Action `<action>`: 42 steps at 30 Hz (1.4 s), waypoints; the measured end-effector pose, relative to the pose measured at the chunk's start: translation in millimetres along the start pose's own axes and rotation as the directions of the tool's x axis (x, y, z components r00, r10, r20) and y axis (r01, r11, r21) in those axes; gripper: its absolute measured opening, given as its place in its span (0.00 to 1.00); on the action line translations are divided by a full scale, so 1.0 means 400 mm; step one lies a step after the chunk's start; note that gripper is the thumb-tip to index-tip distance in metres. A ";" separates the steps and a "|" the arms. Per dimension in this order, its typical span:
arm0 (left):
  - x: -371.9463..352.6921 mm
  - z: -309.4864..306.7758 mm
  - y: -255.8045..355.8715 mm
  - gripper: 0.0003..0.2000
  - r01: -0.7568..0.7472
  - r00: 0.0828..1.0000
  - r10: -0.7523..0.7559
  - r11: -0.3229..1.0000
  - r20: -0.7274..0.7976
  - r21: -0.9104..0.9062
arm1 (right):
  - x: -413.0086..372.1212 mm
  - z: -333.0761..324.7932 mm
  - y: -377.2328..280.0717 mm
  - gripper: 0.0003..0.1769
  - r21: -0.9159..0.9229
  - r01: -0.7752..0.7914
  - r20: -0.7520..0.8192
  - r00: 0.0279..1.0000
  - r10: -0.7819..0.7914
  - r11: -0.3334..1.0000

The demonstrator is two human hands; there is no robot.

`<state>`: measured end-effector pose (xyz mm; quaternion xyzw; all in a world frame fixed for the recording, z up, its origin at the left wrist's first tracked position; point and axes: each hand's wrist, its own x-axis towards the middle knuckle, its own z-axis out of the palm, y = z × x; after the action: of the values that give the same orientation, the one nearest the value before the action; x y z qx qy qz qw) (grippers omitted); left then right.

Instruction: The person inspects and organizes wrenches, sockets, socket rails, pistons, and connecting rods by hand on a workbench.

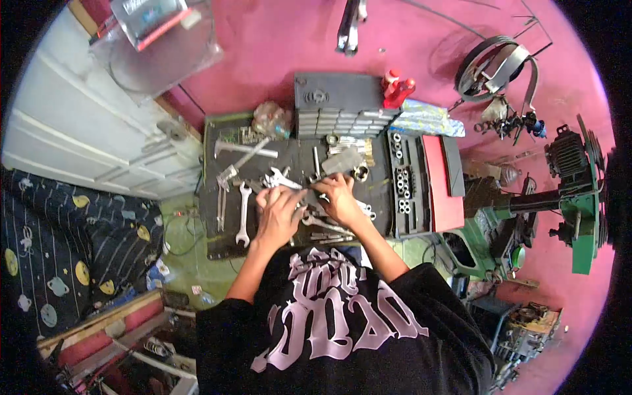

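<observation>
My left hand (280, 214) is low over the middle of a dark workbench, palm down, its fingers stretched forward and partly spread among metal tools. Beside it on the right, my right hand (338, 199) has its fingers bent and drawn together over a small thing I cannot make out. An open-end wrench (244, 214) lies left of my left hand. More wrenches (282, 179) sit just beyond the fingertips. Nearer my body, a wrench (329, 226) and several thin metal pieces (331, 237) lie below my hands. The tools under the palms are hidden.
Calipers (245, 150) lie at the bench's back left, near a plastic bag (272, 120). A small-drawer cabinet (342, 102) with red bottles (397, 90) stands at the back. Right are a socket tray (402, 184) and a red panel (437, 187), then a green machine (582, 204).
</observation>
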<state>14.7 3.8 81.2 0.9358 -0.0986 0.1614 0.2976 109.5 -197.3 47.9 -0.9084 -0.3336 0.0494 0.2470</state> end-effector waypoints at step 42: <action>0.703 -0.370 0.354 0.07 -0.214 0.935 0.126 0.945 -0.331 -0.247 | 0.398 -0.973 -0.277 0.19 0.006 0.084 -0.719 0.693 -0.054 0.996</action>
<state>200.0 -47.5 371.1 0.8350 -0.1537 0.3162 0.4233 266.8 -186.2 453.2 -0.8375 -0.2434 -0.3120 0.3768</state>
